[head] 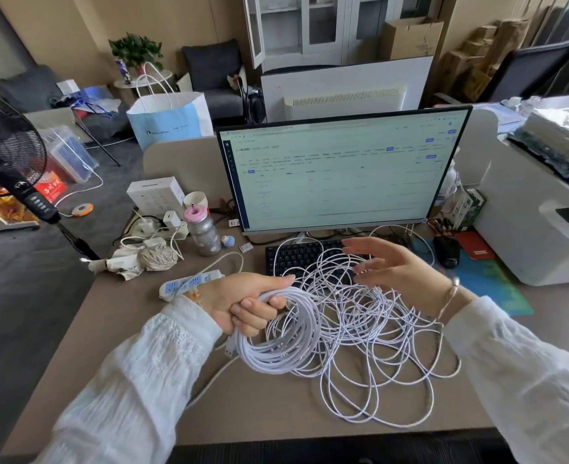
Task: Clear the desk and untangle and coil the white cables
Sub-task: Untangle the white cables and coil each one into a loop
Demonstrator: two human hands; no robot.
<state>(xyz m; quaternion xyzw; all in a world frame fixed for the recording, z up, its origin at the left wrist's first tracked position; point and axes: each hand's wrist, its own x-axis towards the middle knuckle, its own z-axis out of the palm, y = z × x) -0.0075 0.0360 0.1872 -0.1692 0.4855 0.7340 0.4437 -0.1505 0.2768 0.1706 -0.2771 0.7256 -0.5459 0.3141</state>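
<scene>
The left hand [243, 304] grips a thick bundle of coiled white cable [276, 343], fingers and thumb curled round the top of the loops, so the coil hangs from the fist just above the tabletop [259, 406]. A USB plug [230, 348] sticks out at the coil's lower left. From the coil, loose white cables [376, 346] spread to the right in a wide tangle of overlapping loops, lying on the tabletop and partly over the front of a black keyboard [296, 259]. The right hand [386, 269] hovers over the far side of the tangle with fingers spread and relaxed; strands run close under the fingertips, but whether any is touched cannot be told. Both arms wear white sleeves, and a thin bracelet [450, 293] sits on the right wrist.

Behind the keyboard stands a lit monitor [340, 172]. Left of it are a grey bottle with a pink cap [202, 232], a white box [156, 195] and a white and blue power strip [189, 284] near the left wrist. A black mouse [447, 252] rests on a blue mat [490, 283] to the right, beside a white printer [537, 229]
</scene>
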